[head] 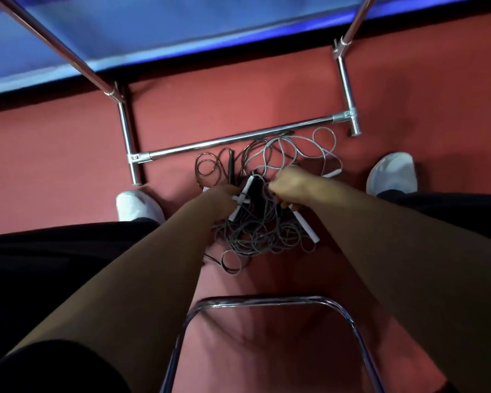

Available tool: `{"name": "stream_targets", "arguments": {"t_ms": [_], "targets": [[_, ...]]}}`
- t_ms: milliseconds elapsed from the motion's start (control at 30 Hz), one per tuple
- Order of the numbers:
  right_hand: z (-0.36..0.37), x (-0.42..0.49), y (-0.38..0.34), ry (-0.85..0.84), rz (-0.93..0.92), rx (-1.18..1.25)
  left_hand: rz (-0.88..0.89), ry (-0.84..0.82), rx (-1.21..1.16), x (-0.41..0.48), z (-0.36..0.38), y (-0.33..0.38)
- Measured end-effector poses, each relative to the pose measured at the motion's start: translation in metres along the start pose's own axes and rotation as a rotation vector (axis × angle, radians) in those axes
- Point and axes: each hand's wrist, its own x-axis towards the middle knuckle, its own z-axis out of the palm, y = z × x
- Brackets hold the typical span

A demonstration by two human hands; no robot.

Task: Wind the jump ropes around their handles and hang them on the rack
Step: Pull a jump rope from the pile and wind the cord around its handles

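A tangled heap of grey and dark jump ropes (257,231) lies on the red floor between my feet. My left hand (220,201) grips white handles (240,199) that cross at the heap's left side. My right hand (288,185) holds rope at the heap's top right, and a long white handle (305,224) sticks out below it. Another white handle (332,173) lies further right, and a dark handle (231,167) lies at the upper left. The chrome rack (238,139) stands just beyond the heap, its low crossbar over the farthest loops.
My white shoes (138,205) (393,173) flank the heap. A chrome chair frame (267,300) curves across the floor near me. Rack uprights rise at left (125,129) and right (347,89). A blue mat (182,26) lies beyond the rack.
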Motion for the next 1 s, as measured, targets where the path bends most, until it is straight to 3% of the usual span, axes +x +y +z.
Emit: {"name": "stream_targets", "arguments": {"t_ms": [233, 400, 533, 833, 1000], "targets": [[0.010, 0.010, 0.004, -0.002, 0.006, -0.031, 0.021, 0.073, -0.013, -0.009, -0.009, 0.018], [0.010, 0.001, -0.008, 0.041, -0.134, -0.199, 0.086, 0.089, -0.466, -0.014, -0.029, 0.025], [-0.003, -0.014, -0.017, 0.080, -0.199, -0.117, 0.205, 0.135, -0.553, -0.042, -0.069, 0.042], [-0.036, -0.084, -0.040, 0.138, -0.412, 0.316, 0.467, 0.328, -0.710, -0.142, -0.138, 0.091], [-0.044, -0.146, -0.060, 0.198, -0.560, 0.309, 0.604, 0.419, -0.816, -0.218, -0.164, 0.126]]}}
